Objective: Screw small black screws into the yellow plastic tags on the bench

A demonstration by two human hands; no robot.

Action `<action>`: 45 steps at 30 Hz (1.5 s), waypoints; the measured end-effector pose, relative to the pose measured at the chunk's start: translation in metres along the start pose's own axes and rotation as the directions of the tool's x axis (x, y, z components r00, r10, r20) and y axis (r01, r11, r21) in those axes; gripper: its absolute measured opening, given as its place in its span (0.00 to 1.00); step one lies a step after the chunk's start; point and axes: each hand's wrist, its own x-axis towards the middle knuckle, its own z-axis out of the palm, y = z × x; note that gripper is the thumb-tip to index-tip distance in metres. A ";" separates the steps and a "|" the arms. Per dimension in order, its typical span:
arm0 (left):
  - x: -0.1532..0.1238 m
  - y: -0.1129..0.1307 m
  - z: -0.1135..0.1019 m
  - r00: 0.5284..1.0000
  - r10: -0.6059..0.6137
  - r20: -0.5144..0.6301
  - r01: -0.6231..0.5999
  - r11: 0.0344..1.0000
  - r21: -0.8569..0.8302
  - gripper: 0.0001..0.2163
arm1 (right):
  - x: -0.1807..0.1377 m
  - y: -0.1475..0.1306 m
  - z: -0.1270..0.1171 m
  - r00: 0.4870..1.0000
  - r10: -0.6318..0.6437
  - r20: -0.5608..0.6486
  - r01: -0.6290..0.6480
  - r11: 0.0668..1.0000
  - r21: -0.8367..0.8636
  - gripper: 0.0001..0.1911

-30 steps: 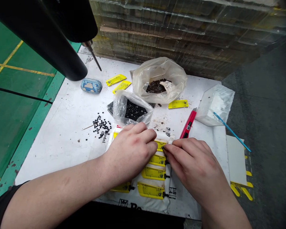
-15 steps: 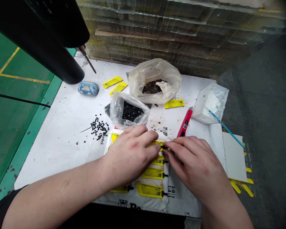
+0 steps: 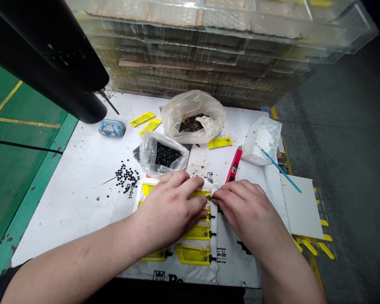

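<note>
Several yellow plastic parts lie in a row on a white sheet in front of me, each with a small black piece at its right end. My left hand presses down on the uppermost yellow part, fingers curled over it. My right hand meets it from the right, fingertips pinched at that part's black end; what they pinch is too small to name.
An open bag of small black pieces, a scatter of black beads, a bag of dark bits, a red utility knife, loose yellow parts, a blue case. A black tube overhangs upper left. Stacked trays stand behind.
The view has tilted up and shifted, so everything sits lower and further left. Both hands stay together at the uppermost yellow part, with only slight finger movement.
</note>
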 end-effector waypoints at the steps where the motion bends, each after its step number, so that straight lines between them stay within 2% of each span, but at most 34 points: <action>1: 0.000 0.000 0.000 1.000 -0.001 0.000 0.001 1.000 -0.002 0.13 | 0.001 0.000 0.000 1.000 -0.016 -0.002 0.016 1.000 -0.010 0.03; 7: -0.001 0.002 -0.001 1.000 -0.006 -0.013 0.006 1.000 0.012 0.12 | 0.004 -0.002 0.004 0.993 -0.095 -0.068 0.097 0.995 0.017 0.04; 12: -0.003 0.002 -0.002 1.000 -0.007 -0.013 0.007 1.000 0.019 0.13 | 0.001 -0.006 0.006 0.990 -0.100 -0.098 0.107 0.991 0.074 0.06; 18: -0.005 0.001 -0.003 1.000 0.006 0.012 -0.006 0.999 0.041 0.17 | 0.000 -0.005 0.001 0.989 -0.137 -0.055 0.143 0.983 0.120 0.10; 20: -0.006 0.001 -0.002 1.000 0.012 0.007 -0.012 0.999 0.048 0.18 | 0.000 -0.005 -0.001 0.990 -0.123 -0.073 0.131 0.985 0.112 0.10; 25: -0.010 -0.001 -0.002 0.999 0.032 -0.010 -0.031 0.999 0.045 0.20 | 0.001 -0.013 -0.011 0.975 -0.008 -0.224 0.025 0.997 0.076 0.09; 28: -0.014 -0.003 -0.008 0.998 0.045 -0.034 -0.043 0.998 0.037 0.18 | 0.010 -0.022 -0.022 0.972 0.055 -0.230 -0.043 0.997 0.058 0.08; 31: -0.020 -0.006 -0.017 0.993 0.048 -0.103 -0.044 0.998 0.041 0.16 | 0.038 -0.029 -0.032 0.979 0.097 -0.181 -0.096 0.995 0.015 0.10; 33: -0.022 -0.009 -0.024 0.989 0.027 -0.148 -0.020 0.999 0.046 0.15 | 0.068 -0.029 -0.037 0.981 0.157 -0.114 -0.163 0.986 -0.040 0.11; 36: -0.023 -0.017 -0.029 0.981 -0.033 -0.193 0.043 0.998 0.048 0.14 | 0.119 -0.024 -0.040 0.971 0.227 -0.076 -0.235 0.964 -0.127 0.12; 40: -0.022 -0.028 -0.029 0.974 -0.049 -0.219 0.066 0.995 0.069 0.14 | 0.177 -0.017 -0.038 0.956 0.284 0.071 -0.261 0.936 -0.235 0.10; 45: -0.023 -0.029 -0.025 0.962 0.009 -0.271 0.014 0.997 0.081 0.15 | 0.214 -0.014 -0.032 0.909 0.356 0.217 -0.265 0.895 -0.359 0.14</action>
